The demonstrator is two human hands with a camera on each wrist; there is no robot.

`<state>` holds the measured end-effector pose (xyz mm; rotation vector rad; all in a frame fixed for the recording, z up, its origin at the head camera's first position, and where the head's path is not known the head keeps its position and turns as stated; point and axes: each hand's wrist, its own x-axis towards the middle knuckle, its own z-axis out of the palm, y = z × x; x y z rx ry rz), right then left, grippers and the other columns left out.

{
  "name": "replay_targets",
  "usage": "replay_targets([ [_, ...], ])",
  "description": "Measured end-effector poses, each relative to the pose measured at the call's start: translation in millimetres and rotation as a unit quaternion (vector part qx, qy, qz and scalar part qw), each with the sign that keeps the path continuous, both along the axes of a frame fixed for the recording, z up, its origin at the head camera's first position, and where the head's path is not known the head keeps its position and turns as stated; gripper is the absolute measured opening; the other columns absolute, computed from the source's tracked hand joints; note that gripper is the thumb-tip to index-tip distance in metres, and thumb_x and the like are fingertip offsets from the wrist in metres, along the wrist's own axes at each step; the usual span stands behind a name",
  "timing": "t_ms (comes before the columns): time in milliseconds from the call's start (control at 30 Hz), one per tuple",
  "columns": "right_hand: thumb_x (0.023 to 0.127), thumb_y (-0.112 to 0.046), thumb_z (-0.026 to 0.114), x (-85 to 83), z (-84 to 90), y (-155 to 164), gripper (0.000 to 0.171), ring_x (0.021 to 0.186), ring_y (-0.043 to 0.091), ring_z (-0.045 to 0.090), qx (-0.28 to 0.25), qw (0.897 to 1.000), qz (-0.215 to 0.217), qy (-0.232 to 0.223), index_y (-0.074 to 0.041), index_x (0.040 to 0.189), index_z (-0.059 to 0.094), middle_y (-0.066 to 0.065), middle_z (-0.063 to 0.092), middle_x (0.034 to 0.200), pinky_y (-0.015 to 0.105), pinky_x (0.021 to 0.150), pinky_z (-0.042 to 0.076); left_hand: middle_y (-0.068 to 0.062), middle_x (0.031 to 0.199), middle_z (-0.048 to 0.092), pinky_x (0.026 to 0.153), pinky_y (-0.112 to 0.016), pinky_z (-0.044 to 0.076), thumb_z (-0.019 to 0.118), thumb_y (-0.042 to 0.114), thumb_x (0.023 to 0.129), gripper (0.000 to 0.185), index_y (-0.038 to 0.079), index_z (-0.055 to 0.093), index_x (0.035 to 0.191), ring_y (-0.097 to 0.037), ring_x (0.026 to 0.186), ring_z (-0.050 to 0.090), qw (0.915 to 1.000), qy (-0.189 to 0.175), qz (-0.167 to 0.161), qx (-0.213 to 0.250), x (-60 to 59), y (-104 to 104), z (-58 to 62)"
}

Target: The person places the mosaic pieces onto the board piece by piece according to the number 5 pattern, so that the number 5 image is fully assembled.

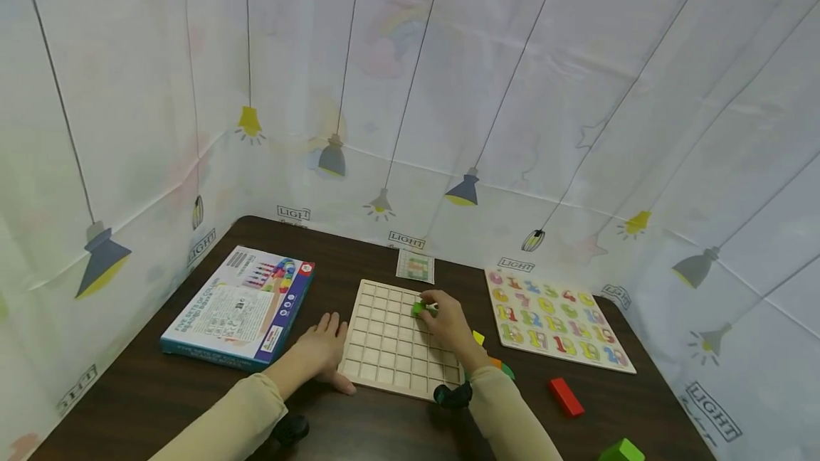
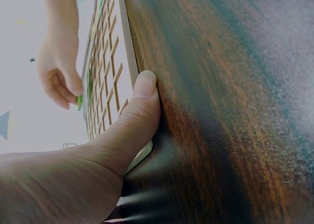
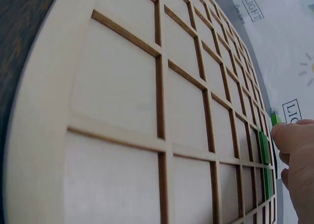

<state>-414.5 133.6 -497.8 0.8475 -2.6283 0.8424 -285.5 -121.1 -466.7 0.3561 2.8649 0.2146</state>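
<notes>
The head view looks forward and down over the desk (image 1: 371,436); the left wrist view, tilted, skims the board (image 1: 384,336) low; the right looks closely across it; all share it

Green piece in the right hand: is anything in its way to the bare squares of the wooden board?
Nothing visible stands between the green piece, pinched in the right hand, and the bare squares of the wooden board. Two other green pieces occupy nearby squares; the left hand is at the opposite edge.

Curtained play corner, lamp-printed white drapes (image 1: 487,41), dark wood-grain table (image 1: 359,425), number puzzle (image 1: 557,319), boxed game (image 1: 237,304)
</notes>
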Motion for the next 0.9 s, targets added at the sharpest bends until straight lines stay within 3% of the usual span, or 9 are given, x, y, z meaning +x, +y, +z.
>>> replay_targets([
  [900, 0.086, -0.009, 0.069, -4.5, -3.7, -23, 0.032, 0.101, 0.024, 0.057, 0.044, 0.998, -0.011, -0.041, -0.003, 0.117, 0.061, 0.008, 0.063, 0.106, 0.039, 0.083, 0.049, -0.024, 0.151, 0.019, 0.109, -0.046, 0.025, 0.073, 0.065, 0.066, 0.114, -0.003, 0.029, 0.146, -0.038, 0.140, 0.016, 0.9999, -0.011, 0.005, -0.003, 1.2, 1, 3.2],
])
